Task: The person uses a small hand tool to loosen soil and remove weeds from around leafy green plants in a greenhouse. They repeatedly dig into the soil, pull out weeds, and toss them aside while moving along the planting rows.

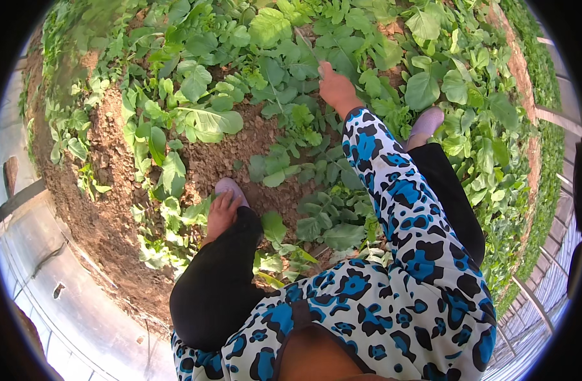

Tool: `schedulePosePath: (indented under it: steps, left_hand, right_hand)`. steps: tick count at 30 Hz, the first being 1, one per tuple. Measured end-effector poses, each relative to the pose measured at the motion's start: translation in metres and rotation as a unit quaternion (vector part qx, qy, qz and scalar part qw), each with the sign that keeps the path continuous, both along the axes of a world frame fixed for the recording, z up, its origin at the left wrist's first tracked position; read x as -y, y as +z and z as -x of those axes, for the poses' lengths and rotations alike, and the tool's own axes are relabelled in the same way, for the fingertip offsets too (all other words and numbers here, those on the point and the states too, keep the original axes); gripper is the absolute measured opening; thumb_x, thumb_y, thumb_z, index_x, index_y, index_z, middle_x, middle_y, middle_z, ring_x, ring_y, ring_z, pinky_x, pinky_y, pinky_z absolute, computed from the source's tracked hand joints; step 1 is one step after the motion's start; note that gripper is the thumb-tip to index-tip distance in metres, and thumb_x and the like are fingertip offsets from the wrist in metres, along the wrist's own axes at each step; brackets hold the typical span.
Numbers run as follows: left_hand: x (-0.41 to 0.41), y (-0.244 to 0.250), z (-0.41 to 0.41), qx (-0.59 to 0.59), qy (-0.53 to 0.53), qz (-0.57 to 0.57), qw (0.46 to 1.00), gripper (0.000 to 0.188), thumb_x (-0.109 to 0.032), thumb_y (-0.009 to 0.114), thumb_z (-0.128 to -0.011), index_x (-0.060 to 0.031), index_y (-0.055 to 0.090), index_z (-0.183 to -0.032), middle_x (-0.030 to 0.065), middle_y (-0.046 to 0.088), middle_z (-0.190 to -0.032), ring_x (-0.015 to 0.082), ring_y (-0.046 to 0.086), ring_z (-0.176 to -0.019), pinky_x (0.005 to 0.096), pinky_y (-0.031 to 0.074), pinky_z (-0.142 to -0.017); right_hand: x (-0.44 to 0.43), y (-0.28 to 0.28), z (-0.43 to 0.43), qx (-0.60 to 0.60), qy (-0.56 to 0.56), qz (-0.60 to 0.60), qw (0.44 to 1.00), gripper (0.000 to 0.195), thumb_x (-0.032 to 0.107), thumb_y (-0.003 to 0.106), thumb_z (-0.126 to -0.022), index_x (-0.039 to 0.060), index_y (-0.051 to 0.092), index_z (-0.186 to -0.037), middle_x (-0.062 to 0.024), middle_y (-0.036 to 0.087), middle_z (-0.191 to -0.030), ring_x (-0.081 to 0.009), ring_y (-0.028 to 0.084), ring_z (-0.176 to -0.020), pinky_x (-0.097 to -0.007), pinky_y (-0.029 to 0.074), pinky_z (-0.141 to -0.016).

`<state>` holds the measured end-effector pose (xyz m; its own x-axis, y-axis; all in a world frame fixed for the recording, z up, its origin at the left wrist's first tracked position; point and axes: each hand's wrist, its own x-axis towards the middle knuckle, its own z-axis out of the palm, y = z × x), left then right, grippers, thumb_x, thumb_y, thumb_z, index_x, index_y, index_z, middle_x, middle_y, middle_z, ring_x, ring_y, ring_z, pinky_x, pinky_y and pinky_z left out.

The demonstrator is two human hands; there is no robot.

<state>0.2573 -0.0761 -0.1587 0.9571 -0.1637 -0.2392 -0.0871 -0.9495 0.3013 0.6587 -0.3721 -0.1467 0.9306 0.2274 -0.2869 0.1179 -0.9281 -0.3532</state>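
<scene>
My right hand [337,88] is stretched forward among leafy green plants, closed around the handle of a thin tool [306,44]. The tool's narrow shaft points up and left into the leaves; its far end is partly hidden, and I cannot tell its exact kind. My left hand [222,214] rests by my left knee, over the toe of a light purple shoe [231,189], with nothing visible in it. Broad lobed leaves [210,123] stand between the hands, over brown soil. The other light purple shoe [427,123] is among leaves at the right.
Bare crumbly soil [114,238] runs along the left side, beside plastic sheeting [48,266]. A narrow soil furrow [522,90] curves down the right, with more green plants beyond it. Frame bars [534,305] stand at the right edge.
</scene>
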Motion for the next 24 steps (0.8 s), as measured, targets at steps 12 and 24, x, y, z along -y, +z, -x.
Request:
schedulePosePath:
  steps: [12,24]
  left_hand:
    - [-0.003,0.002,0.002,-0.023,-0.004,0.001,1.0,0.056,-0.012,0.065,-0.071,-0.0187,0.057,-0.127,0.0093,0.049,-0.136,0.0302,0.045,-0.126,0.0441,0.04,-0.103]
    - [-0.004,0.001,0.003,-0.011,-0.006,-0.004,1.0,0.057,-0.012,0.065,-0.072,-0.0192,0.056,-0.128,0.009,0.049,-0.136,0.0295,0.045,-0.127,0.0431,0.041,-0.102]
  right_hand:
    - [0.038,0.03,0.011,-0.068,0.04,-0.077,0.994,0.048,0.023,0.052,-0.09,0.0179,0.035,-0.134,-0.0225,0.066,-0.101,-0.0444,0.061,-0.093,-0.0522,0.047,-0.081]
    - [-0.014,0.006,-0.018,-0.145,-0.051,-0.214,0.964,0.051,0.028,0.054,-0.091,0.0159,0.035,-0.137,-0.0239,0.063,-0.11,-0.0441,0.06,-0.1,-0.0486,0.046,-0.086]
